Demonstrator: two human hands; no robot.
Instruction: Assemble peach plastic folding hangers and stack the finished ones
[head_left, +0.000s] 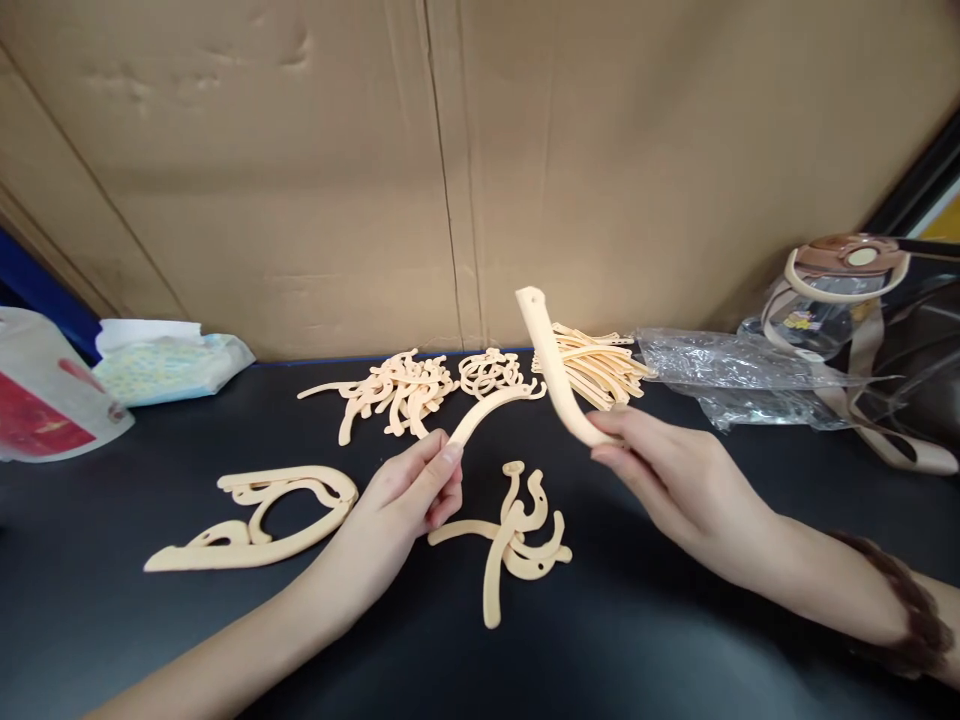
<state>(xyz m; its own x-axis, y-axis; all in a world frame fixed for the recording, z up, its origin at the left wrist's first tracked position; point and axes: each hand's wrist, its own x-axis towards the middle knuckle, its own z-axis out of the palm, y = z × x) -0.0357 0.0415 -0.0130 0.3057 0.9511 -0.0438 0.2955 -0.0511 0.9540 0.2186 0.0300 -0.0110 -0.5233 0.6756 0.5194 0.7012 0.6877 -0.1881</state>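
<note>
In my left hand (pixel 420 485), a slim curved beige plastic piece (pixel 484 410) with a small forked tip is pinched between thumb and fingers, pointing up to the right. My right hand (pixel 675 475) grips the lower end of a longer beige hanger arm (pixel 551 365), its holed end raised. Below and between the hands lies a loose group of curved beige hanger parts (pixel 517 540), some overlapping. To the left of my left hand rests a folded beige hanger (pixel 262 555), with curved inner parts joined to its arms.
Along the back are a pile of hooked pieces (pixel 409 390), a small heap of curved rings (pixel 487 372) and a stack of long arms (pixel 600 365). Clear plastic bags (pixel 712 360) and a bottle (pixel 817 310) stand right; a tissue pack (pixel 172 365) and white-red container (pixel 52 390) left.
</note>
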